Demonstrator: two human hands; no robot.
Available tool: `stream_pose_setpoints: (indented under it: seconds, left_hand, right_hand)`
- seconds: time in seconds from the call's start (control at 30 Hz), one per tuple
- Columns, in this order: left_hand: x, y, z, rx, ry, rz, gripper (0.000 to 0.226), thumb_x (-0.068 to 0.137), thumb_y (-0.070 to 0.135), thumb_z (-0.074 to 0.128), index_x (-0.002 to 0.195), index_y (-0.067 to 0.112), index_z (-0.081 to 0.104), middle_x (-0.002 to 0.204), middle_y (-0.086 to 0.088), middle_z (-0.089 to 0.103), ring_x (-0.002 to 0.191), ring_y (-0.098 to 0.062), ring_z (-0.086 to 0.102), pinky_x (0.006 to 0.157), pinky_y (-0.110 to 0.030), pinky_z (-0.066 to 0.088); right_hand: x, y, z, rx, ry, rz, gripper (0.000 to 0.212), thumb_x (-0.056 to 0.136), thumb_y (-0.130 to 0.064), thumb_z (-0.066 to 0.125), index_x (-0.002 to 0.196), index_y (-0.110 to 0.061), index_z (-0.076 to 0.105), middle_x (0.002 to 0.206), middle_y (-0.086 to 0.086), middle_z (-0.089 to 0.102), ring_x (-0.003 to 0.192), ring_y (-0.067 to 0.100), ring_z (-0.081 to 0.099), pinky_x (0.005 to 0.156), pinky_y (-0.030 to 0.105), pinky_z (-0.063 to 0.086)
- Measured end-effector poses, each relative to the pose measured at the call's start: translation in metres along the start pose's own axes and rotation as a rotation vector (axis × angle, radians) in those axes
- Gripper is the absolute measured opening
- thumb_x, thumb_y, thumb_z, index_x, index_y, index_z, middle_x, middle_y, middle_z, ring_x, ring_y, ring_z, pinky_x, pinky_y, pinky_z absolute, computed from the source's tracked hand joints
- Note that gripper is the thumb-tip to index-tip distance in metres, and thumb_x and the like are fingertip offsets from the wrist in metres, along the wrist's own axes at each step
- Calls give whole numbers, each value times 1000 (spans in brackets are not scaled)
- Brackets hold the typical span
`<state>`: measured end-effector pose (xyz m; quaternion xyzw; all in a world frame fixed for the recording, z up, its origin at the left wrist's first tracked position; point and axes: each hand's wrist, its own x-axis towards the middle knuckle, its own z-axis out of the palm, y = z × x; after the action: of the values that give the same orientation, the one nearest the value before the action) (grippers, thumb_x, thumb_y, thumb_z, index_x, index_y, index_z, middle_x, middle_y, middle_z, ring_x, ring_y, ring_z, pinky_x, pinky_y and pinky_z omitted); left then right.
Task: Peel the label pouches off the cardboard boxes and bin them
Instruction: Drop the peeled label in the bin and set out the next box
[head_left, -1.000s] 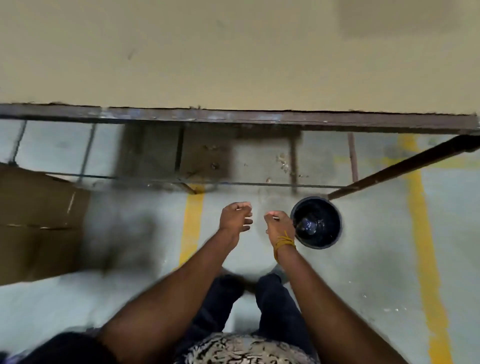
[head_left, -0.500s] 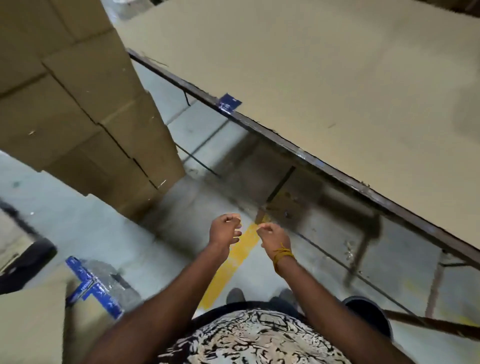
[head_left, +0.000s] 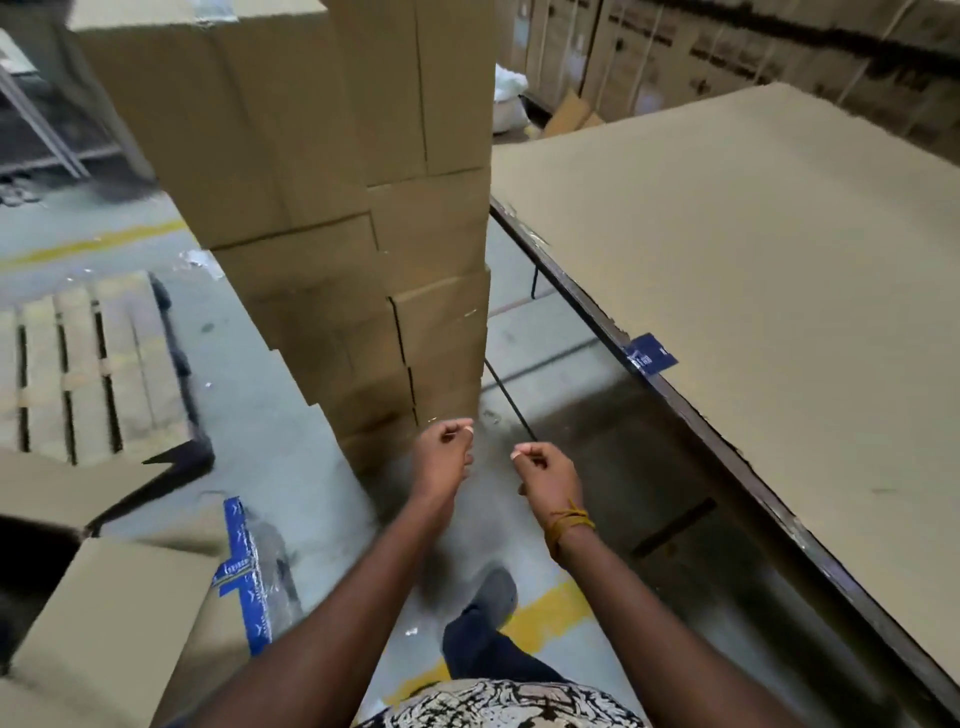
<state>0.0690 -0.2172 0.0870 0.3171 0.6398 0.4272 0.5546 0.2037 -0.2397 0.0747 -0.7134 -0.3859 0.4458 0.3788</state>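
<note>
A tall stack of brown cardboard boxes (head_left: 363, 249) rises straight ahead of me, its base just beyond my hands. My left hand (head_left: 444, 457) and my right hand (head_left: 545, 470) are held out side by side in front of my waist, both with fingers curled in and nothing visible in them. My right wrist wears a yellow thread. A flattened box (head_left: 130, 623) with blue tape and a clear plastic pouch (head_left: 265, 571) on its edge lies at my lower left. The bin is out of view.
A long table covered with cardboard sheet (head_left: 753, 291) runs along my right, with a blue tag (head_left: 652, 353) on its dark metal edge. A wooden pallet (head_left: 88, 369) lies on the grey floor at left. More boxes line the far wall (head_left: 727, 52).
My view has swung left from the black bin and table edge to the box stack. My hands have stayed curled and close together in front of me.
</note>
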Motion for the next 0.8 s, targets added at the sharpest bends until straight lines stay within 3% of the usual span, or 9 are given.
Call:
stream_pose_setpoints:
  seconds: [0.07,0.2,0.33,0.47,0.6,0.7,0.8]
  left_hand:
    - [24,22,-5,12,46,33,15,99,13,57,108,14,69,87,-4,66,65,-12,53,54,-22,41]
    - [65,80,-12,19,107,97,17,99,16,58,110,18,70,89,-3,71,73,-15,60,65,-30,48]
    - [98,149,-11,-11,103,201,19,101,16,55,115,17,68,101,-1,69,84,-15,63,80,-35,54]
    - [129,208,-5,-49,128,309,16,99,12,58,104,22,69,93,0,68,79,-12,60,70,-28,49]
    - [161,264,-2,-50,137,435,13,95,21,63,95,32,71,98,5,73,96,-15,69,86,-40,58]
    - [181,308,-2,-43,125,536,12,96,25,63,104,31,71,102,5,72,101,-14,68,87,-37,59]
    - [199,349,-3,-18,149,647,18,97,24,62,114,25,69,105,7,70,101,-9,66,84,-30,59]
  right_hand:
    - [24,-25,16,23,-32,-22,5,90,-12,66,94,-13,69,82,2,68,67,16,59,71,32,53]
    - [73,-86,40,95,-64,-80,6,92,-10,64,96,-12,68,83,3,66,62,11,55,55,17,48]
    - [117,-153,56,144,-83,-192,4,92,-17,66,93,-20,68,85,1,69,68,14,59,62,24,50]
    - [144,-217,63,197,-83,-294,5,92,-18,67,94,-22,69,87,-1,69,70,10,59,63,25,52]
    - [172,-277,64,216,-66,-400,6,93,-19,66,94,-24,69,86,-3,67,68,8,58,59,21,49]
    - [193,-320,67,249,-50,-452,7,95,-18,64,95,-25,67,86,-4,65,70,11,57,54,14,44]
    - [214,-359,73,248,-1,-541,9,94,-22,64,93,-30,66,87,-8,66,75,12,60,64,23,52]
